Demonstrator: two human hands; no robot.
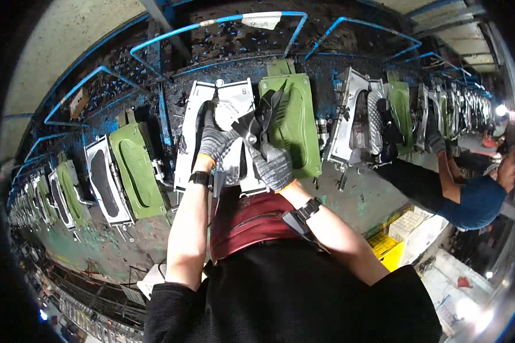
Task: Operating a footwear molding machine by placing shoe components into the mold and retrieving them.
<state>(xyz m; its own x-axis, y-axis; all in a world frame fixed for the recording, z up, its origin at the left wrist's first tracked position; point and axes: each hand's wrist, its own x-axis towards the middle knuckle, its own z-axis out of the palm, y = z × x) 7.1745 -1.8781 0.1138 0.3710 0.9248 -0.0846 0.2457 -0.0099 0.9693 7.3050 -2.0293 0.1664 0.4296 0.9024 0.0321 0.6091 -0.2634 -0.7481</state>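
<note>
My left hand [214, 140], in a grey knit glove with an orange cuff, reaches over an open silver shoe-sole mould [244, 91]. Its fingers stretch upward along a dark strip in the mould, beside a bright white rounded surface [225, 114]. The thumb lies near the lower left end of a black flexible strap piece [262, 114]. My right hand [273, 166], gloved the same way, is closed on that piece from below. The piece fans upward across the gap toward the mould's green half [298, 103], which bears a sole-shaped hollow. My right fingertips are partly hidden behind it.
More silver and green moulds [137, 171] line the bench on both sides. Blue tube rails [223, 20] run behind them, above a surface littered with dark scraps. To the right, a co-worker [475, 197] reaches toward other moulds. A yellow crate [385, 250] stands at lower right.
</note>
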